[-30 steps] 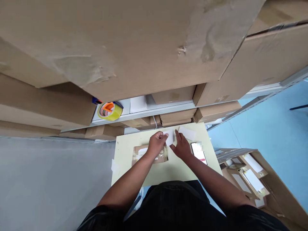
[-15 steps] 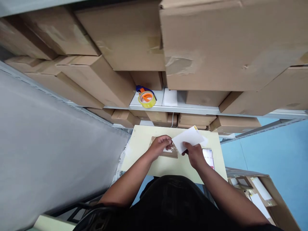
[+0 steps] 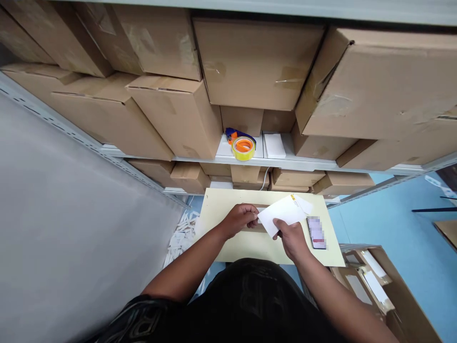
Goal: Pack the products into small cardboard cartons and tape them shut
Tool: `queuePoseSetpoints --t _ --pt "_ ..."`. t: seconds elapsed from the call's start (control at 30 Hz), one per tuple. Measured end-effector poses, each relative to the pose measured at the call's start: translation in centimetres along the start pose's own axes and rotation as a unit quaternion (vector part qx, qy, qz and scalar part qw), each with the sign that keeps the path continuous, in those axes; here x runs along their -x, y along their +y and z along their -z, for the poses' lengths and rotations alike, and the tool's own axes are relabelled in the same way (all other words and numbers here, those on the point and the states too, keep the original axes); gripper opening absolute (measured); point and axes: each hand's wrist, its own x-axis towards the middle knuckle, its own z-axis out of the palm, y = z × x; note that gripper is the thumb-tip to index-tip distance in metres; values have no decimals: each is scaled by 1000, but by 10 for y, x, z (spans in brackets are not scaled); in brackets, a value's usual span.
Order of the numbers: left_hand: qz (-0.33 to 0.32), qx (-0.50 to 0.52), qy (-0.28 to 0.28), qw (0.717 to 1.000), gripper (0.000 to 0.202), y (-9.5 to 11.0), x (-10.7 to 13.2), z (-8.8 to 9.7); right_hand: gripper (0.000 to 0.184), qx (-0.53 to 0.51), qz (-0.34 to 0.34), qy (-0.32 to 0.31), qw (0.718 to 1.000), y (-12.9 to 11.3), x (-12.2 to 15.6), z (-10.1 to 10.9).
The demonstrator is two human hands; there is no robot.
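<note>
My right hand (image 3: 290, 234) grips a white label sheet (image 3: 282, 213) by its lower edge, thumb on top. The sheet bears a small yellow mark at its upper corner and is tilted above the table. At its left corner my left hand (image 3: 243, 220) is closed, thumb and fingers pinched together at the sheet's edge. Under the hands lies a flat brown cardboard parcel (image 3: 255, 227), mostly covered by the left hand and the sheet. Another white paper (image 3: 305, 205) shows behind the label sheet. A phone (image 3: 316, 233) rests on the table to the right.
The pale yellow table (image 3: 224, 250) stands below shelves packed with cardboard boxes (image 3: 257, 62). A yellow tape roll (image 3: 243, 148) and a stack of white paper (image 3: 274, 145) sit on the shelf. A large carton (image 3: 410, 305) with labelled parcels stands at lower right; paper scraps (image 3: 180, 236) lie left.
The head view has shifted, bringing more of the shelf and phone into sight. My left hand has come closer to the label sheet's left corner; my right hand still holds the sheet.
</note>
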Motion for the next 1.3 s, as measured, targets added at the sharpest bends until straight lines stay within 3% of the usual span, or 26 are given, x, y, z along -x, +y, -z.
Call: queuePoseSetpoints --t 0.17,0.33,0.43,0.53,0.6,0.63,0.7,0.8,1.03,1.3 --pt "-7 5 -14 1000 15 -3 4 7 30 12 7 2 1000 3 7 -9" --pt "-30 20 -14 999 17 -5 1 3 37 -22 -60 -39 997 7 -1 -5" --pt "-39 21 -16 999 19 -5 -2 0 41 16 -70 -53 996 10 -11 3" --pt "-34 21 -9 999 20 -6 -7 -3 52 145 67 58 985 7 -14 13" --pt "-30 24 0 999 18 -6 -10 -7 57 256 217 121 934 0 -11 19" --pt "-31 24 2 999 17 -6 -11 -10 55 304 282 110 903 -4 -9 20" --pt "-39 17 0 999 15 -4 -14 -16 38 367 362 11 857 -13 -4 20" --pt "-61 1 -7 998 14 0 -16 -25 20 389 390 -100 829 -22 0 14" --pt "-55 26 -34 998 21 0 -19 -32 22 355 483 -85 796 -23 -7 14" --pt "-51 40 -56 996 25 -4 -19 -35 30 363 504 -72 780 -19 -6 21"
